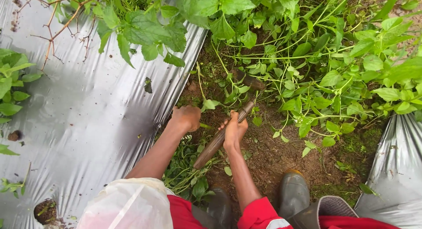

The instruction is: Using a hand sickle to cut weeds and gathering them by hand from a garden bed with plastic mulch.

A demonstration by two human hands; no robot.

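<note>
No package, label or sign shows anywhere near the hands; the only sheet material is the shiny silver plastic mulch film [88, 119], which spreads out to the left of the left hand, with a second strip of silver film [395, 167] well off to the right of the right hand.

The left hand [187, 118] is closed in a fist around a small clump of green weed stems [206, 106] rising from the brown soil just beyond it. The right hand [234, 130] is wrapped tight around a long brown wooden tool handle [220, 139], which slants from near the person's knees up past the hand toward a dark blade end [248, 79] buried among the leaves. The two hands are near each other, the weed clump between them.

Bare brown soil [281, 154] lies just right of the right hand. A tangle of green leafy weeds [316, 66] fills the ground beyond both hands. Below the right wrist stand two grey-green rubber boots [293, 194].
</note>
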